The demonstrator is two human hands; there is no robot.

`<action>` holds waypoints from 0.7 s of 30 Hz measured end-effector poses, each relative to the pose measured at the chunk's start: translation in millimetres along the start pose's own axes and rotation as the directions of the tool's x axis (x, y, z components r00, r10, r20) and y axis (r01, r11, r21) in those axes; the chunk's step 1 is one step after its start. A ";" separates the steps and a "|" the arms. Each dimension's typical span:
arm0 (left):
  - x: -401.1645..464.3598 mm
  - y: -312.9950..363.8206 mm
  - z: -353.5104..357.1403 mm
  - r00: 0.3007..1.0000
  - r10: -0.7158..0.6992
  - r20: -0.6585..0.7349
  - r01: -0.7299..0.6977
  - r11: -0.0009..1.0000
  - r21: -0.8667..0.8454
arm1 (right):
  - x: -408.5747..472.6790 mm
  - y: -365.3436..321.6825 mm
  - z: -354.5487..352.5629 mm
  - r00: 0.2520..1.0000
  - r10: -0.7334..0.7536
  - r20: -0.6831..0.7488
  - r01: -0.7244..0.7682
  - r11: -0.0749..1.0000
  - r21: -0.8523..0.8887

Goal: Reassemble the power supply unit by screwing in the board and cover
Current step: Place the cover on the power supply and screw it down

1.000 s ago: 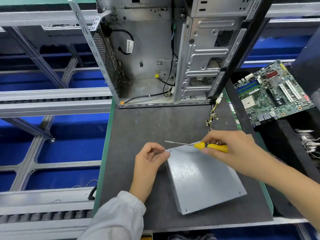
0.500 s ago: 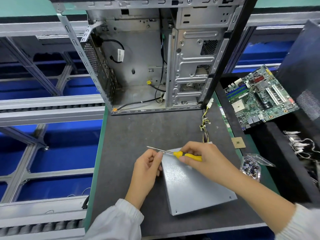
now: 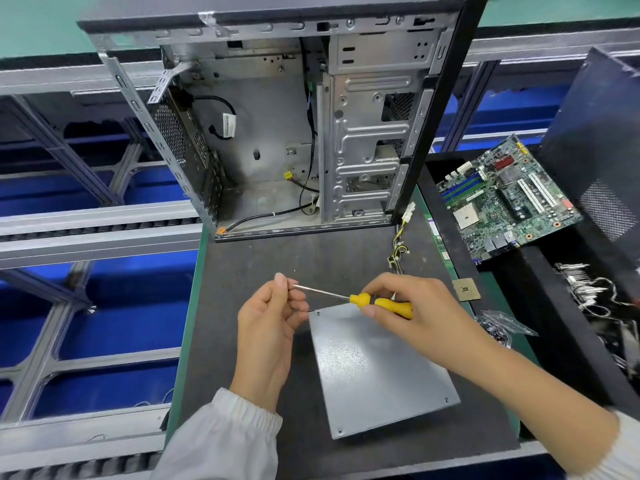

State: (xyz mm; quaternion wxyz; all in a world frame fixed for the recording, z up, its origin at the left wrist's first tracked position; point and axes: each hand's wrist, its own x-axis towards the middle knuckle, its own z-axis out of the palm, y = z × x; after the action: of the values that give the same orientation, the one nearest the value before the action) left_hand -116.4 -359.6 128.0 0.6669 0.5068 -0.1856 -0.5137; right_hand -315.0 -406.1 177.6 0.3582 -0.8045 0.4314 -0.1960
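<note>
- Holding the yellow-handled screwdriver (image 3: 379, 302) in your right hand (image 3: 415, 313), you have your fingers and thumb curled round the handle, with the thin shaft pointing left and slightly up.
- Your left hand (image 3: 270, 327) is raised beside the shaft tip, thumb and forefinger drawn together close to it; they may be pinching a small screw, but the view is too coarse to tell.
- You have the power supply unit (image 3: 377, 368) lying flat on the dark work mat (image 3: 249, 258), its plain grey cover facing up, just under and to the right of your hands.
- Your left fingers sit right at the unit's far left corner, where a small screw hole shows in the cover.
- You can see the unit's bundle of yellow and black wires (image 3: 398, 247) running away from its far edge toward the computer case (image 3: 294, 133).
- That case stands upright and open at the back of the mat, bare metal inside with a few loose cables.
- To your right a green motherboard (image 3: 505, 199) lies tilted in a black tray.
- Nearer you, a small square chip (image 3: 466, 289) rests by the mat's right edge, and a clear plastic bag (image 3: 502, 327) lies just beyond your right wrist.
- White sleeves cover both of your forearms.
</note>
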 end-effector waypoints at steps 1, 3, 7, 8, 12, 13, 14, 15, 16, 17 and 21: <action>0.2 0.0 -1.3 1.000 -0.004 0.008 0.004 1.000 -0.005 | 0.1 1.1 -0.9 1.000 0.000 -0.005 0.000 1.000 -0.005; -0.1 -0.2 -2.6 1.000 0.000 0.026 -0.001 1.000 0.010 | 0.3 3.0 -2.1 1.000 -0.006 -0.001 0.006 1.000 -0.022; -0.9 0.2 -1.8 0.999 0.039 0.014 -0.040 0.996 0.085 | 1.3 4.0 -3.3 1.000 -0.015 0.024 0.016 0.998 -0.060; -0.9 0.4 -1.7 0.999 0.050 0.017 -0.051 0.994 0.101 | 1.7 4.0 -3.4 1.000 -0.018 0.023 0.019 0.998 -0.063; -1.4 1.4 -1.5 0.998 0.052 0.032 -0.055 0.995 0.084 | 1.4 3.6 -3.5 1.000 -0.003 0.024 0.004 1.000 -0.031; -1.5 1.6 -1.2 0.998 0.051 0.034 -0.054 0.996 0.074 | 0.8 3.8 -3.3 1.000 0.009 0.028 -0.008 1.000 -0.012; -1.5 1.6 -0.8 0.998 0.052 0.035 -0.055 0.996 0.066 | 0.3 3.9 -3.2 0.999 0.024 0.033 -0.024 1.000 0.011; -1.5 1.5 -0.3 0.998 0.055 0.037 -0.057 0.997 0.058 | 0.2 3.8 -3.0 0.999 0.039 0.038 -0.041 0.999 0.037; -1.5 1.4 0.2 0.997 0.060 0.038 -0.062 0.997 0.049 | 0.2 3.7 -3.0 0.998 0.054 0.045 -0.056 0.996 0.064; -1.7 1.4 0.3 0.997 0.065 0.040 -0.067 0.997 0.040 | 0.4 3.4 -3.2 0.996 0.065 0.055 -0.070 0.994 0.087; -2.6 2.6 0.3 0.993 0.084 0.080 -0.086 0.996 0.018 | 1.3 1.5 -6.5 0.992 0.086 0.094 -0.097 0.989 0.110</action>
State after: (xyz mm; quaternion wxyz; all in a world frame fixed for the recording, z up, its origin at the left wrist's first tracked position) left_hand -116.4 -357.6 131.1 0.6749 0.4848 -0.2388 -0.5025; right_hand -319.2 -410.4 180.8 0.4311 -0.7699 0.4396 -0.1677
